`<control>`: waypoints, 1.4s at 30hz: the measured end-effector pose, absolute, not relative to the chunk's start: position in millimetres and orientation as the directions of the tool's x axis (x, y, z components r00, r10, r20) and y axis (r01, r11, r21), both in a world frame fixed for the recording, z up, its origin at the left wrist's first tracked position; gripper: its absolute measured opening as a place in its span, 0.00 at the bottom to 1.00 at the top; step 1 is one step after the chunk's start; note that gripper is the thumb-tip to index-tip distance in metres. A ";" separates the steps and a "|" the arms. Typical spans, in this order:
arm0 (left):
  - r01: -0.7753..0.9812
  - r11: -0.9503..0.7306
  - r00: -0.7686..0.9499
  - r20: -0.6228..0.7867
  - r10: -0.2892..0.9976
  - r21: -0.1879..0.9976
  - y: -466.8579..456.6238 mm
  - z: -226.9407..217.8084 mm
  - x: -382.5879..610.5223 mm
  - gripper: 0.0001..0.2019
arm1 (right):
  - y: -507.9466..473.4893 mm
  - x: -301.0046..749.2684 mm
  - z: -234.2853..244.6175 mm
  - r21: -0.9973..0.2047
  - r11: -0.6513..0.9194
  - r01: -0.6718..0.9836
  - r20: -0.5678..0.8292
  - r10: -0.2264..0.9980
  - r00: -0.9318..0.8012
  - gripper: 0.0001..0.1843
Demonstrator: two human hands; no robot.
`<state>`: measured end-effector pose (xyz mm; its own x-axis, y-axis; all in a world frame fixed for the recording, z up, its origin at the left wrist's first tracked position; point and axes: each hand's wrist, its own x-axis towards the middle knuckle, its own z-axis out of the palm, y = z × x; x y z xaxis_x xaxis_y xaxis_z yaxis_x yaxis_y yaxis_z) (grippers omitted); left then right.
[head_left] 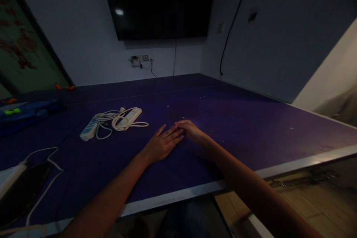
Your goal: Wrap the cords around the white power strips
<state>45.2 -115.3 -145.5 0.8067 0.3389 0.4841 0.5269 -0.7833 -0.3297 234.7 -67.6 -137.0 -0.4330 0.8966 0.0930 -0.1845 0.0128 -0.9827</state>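
My left hand [163, 144] lies palm down on the purple tabletop [245, 130], fingers stretched out and slightly spread, thumb apart from them. It holds nothing that I can see. Against its fingertips rests my right hand [190, 131], whose fingers are bent and pressed together. Whether anything small is in the right hand's grip is hidden. To the left of both hands, two power strips lie with their white cords looped between them: a white one [133, 118] and a blue-and-white one [89, 129].
At the lower left are a dark phone-like slab [25, 189], a white box-shaped thing [9, 178] and a white cable [44, 191]. Blue cloth [36, 111] lies farther back. A dark screen [161, 3] hangs above wall sockets [142, 58]. White edging [173, 196] marks the table's near side.
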 end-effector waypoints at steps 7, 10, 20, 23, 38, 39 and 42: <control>0.540 -0.778 0.801 0.482 0.356 -0.322 -114.8 -146.8 45.9 0.24 | -68.6 235.1 -134.0 -0.981 0.006 -0.193 0.091 0.897 -0.433 0.07; 0.542 -0.776 0.800 0.480 0.359 -0.322 -114.5 -147.5 46.0 0.23 | -67.0 236.4 -136.5 -0.981 0.006 -0.195 0.091 0.897 -0.432 0.06; 0.534 -0.791 0.798 0.486 0.356 -0.297 -112.3 -149.2 44.8 0.22 | -63.6 237.0 -142.8 -0.972 -0.024 -0.233 0.084 0.892 -0.444 0.08; 0.546 -0.787 0.791 0.486 0.371 -0.288 -111.7 -148.7 44.7 0.22 | -63.5 235.7 -143.2 -0.969 -0.029 -0.244 0.081 0.898 -0.433 0.10; 0.547 -0.790 0.793 0.473 0.384 -0.275 -111.1 -148.1 44.8 0.20 | -59.8 238.0 -146.0 -0.967 -0.067 -0.248 0.043 0.909 -0.414 0.12; 0.548 -0.790 0.792 0.474 0.385 -0.275 -111.3 -147.7 44.7 0.20 | -59.9 237.2 -146.2 -0.965 -0.070 -0.254 0.043 0.909 -0.414 0.13; 0.547 -0.791 0.794 0.469 0.387 -0.273 -111.8 -146.8 44.7 0.20 | -60.8 235.4 -145.8 -0.962 -0.069 -0.265 0.049 0.908 -0.416 0.15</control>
<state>44.7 -111.8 -146.8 0.7936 0.3870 0.4695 0.5472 -0.7912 -0.2729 235.4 -60.8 -145.8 -0.4164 0.9078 0.0493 -0.2650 -0.0693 -0.9618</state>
